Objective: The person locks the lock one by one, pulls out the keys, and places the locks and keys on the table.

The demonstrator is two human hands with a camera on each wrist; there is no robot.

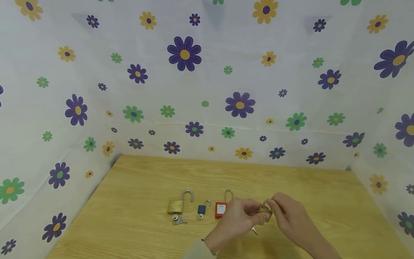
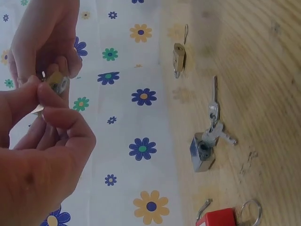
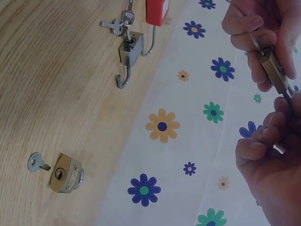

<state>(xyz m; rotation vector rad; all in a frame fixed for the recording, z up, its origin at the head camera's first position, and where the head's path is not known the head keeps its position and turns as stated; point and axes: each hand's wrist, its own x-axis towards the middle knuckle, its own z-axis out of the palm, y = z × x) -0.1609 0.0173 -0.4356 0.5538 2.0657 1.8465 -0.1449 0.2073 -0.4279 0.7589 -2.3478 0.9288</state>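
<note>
A small brass padlock (image 1: 265, 213) is held up between both hands above the table. My left hand (image 1: 235, 218) pinches its body between thumb and fingers. My right hand (image 1: 292, 219) grips the shackle end, seen from the side in the right wrist view, where the brass body (image 3: 273, 70) points toward the curled fingers. A thin silver piece (image 3: 256, 42) sticks out at the body's other end, by the left fingers. Fingers hide much of the shackle, so I cannot tell whether it is locked.
On the wooden table (image 1: 139, 230) lie a large brass padlock (image 1: 175, 207), a blue padlock (image 1: 201, 209) and a red padlock (image 1: 221, 208). A silver padlock (image 3: 131, 48) with keys and another brass padlock (image 3: 66, 174) beside a loose key (image 3: 35, 162) also lie there. Flowered cloth (image 1: 207, 82) stands behind.
</note>
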